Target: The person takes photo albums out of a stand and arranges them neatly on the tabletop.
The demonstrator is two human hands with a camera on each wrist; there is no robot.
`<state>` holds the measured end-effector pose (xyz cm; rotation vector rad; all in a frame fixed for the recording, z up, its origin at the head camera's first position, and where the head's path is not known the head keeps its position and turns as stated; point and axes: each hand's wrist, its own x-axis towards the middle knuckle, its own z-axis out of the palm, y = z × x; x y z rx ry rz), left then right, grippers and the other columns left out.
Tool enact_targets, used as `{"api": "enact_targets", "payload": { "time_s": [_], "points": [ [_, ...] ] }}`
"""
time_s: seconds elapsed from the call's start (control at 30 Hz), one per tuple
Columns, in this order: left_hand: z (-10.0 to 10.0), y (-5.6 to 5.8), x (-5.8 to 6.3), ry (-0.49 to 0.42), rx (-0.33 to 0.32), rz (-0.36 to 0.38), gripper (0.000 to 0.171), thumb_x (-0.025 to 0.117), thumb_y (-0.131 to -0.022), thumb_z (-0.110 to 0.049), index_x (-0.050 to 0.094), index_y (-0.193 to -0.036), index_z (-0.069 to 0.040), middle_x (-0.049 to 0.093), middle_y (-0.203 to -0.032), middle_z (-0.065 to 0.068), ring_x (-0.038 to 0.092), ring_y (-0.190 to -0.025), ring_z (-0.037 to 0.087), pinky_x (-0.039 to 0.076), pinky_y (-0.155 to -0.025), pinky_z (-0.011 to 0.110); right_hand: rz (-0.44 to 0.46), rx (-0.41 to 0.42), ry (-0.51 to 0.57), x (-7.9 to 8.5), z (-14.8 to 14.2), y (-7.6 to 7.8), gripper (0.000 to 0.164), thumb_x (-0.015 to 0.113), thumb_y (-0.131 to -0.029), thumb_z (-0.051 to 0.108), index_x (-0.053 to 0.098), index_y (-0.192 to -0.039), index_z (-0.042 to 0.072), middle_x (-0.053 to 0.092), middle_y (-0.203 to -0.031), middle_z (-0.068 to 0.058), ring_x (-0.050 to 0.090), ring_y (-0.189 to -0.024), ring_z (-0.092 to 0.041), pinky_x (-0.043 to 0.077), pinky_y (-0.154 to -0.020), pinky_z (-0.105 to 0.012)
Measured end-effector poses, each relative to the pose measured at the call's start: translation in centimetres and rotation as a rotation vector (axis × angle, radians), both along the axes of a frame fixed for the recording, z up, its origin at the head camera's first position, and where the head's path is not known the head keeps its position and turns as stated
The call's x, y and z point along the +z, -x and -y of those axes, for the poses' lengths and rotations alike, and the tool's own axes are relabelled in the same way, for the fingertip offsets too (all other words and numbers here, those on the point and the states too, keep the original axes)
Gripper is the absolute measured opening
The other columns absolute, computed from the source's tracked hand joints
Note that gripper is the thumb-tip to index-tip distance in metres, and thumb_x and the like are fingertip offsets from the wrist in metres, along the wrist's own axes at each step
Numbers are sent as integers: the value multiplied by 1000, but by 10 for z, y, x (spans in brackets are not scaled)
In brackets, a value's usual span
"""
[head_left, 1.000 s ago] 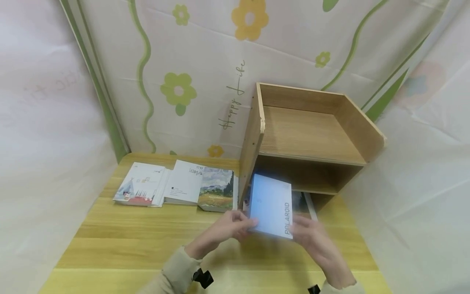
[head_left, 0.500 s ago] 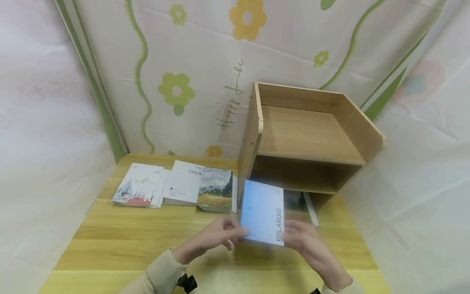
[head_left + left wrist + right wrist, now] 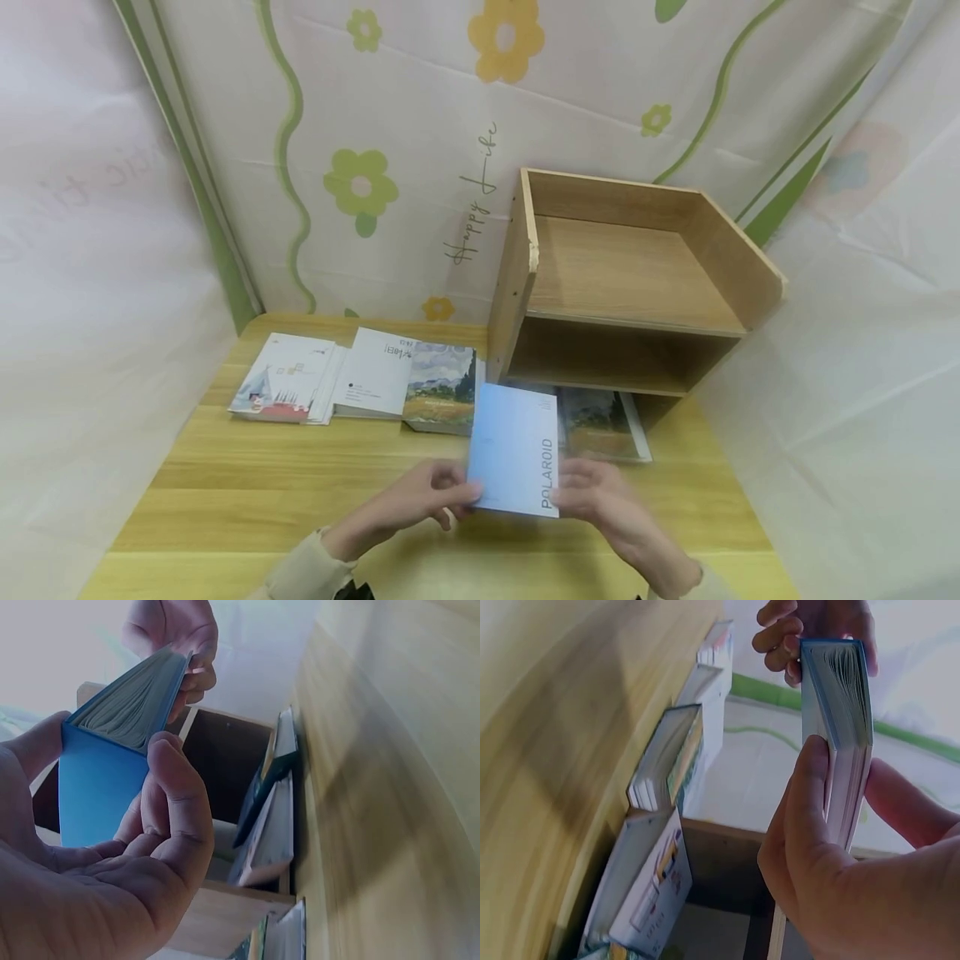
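Observation:
A thick little book (image 3: 513, 450) with a blue-to-white cover marked POLAROID is held up over the table in front of the shelf. My left hand (image 3: 416, 500) grips its lower left edge, thumb on the cover. On the lower right edge, my right hand (image 3: 611, 504) pinches it with the thumb in front and fingers behind. In the left wrist view the blue side of the book (image 3: 105, 787) faces the left palm, and its page edges show fanned slightly apart. The right wrist view shows the same book (image 3: 840, 712) between right thumb and fingers.
A wooden shelf unit (image 3: 615, 275) stands at the back right. Under it lies a book with a dark landscape cover (image 3: 600, 421). Left of the shelf rest a landscape-painting book (image 3: 442, 383), a white book (image 3: 375, 371) and a white book with a tent picture (image 3: 285, 379).
Both hands have carried the POLAROID book left and toward the body, away from the shelf front. More of the landscape book under the shelf shows. The other books stay put.

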<state>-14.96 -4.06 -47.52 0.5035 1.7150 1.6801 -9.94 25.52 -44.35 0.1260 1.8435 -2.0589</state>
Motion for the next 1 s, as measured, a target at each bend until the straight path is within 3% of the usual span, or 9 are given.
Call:
{"api": "enact_targets", "payload": {
  "time_s": [0.23, 0.47, 0.67, 1.0],
  "points": [
    [17, -7, -4, 5, 8, 13, 31, 67, -95, -32, 61, -97, -1, 68, -84, 11, 66, -82, 32, 56, -62, 34, 1, 5, 23, -9, 18, -10, 47, 71, -82, -3, 54, -123, -15, 67, -106, -23, 66, -96, -33, 55, -85, -44],
    [32, -6, -12, 7, 13, 19, 30, 66, -96, -30, 61, -98, -1, 68, -85, 12, 65, -82, 32, 58, -65, 40, 14, -4, 58, -18, 33, -8, 47, 72, -80, -3, 54, -122, -15, 67, -107, -24, 66, -96, -33, 55, -85, -44],
    [45, 1, -18, 22, 11, 0, 31, 64, -97, -29, 61, -100, 1, 68, -90, 15, 66, -81, 30, 58, -72, 49, -2, -3, 67, -31, 47, 0, 46, 72, -81, -2, 57, -123, -14, 67, -109, -25, 67, -97, -33, 55, -85, -43],
    [76, 2, -37, 45, 22, 64, 32, 57, -101, -31, 62, -103, 2, 66, -95, 18, 66, -86, 41, 55, -75, 57, -4, -28, 36, -55, 78, 9, 34, 71, -80, -1, 64, -112, -13, 69, -103, -19, 67, -87, -25, 57, -80, -38]
  ]
}}
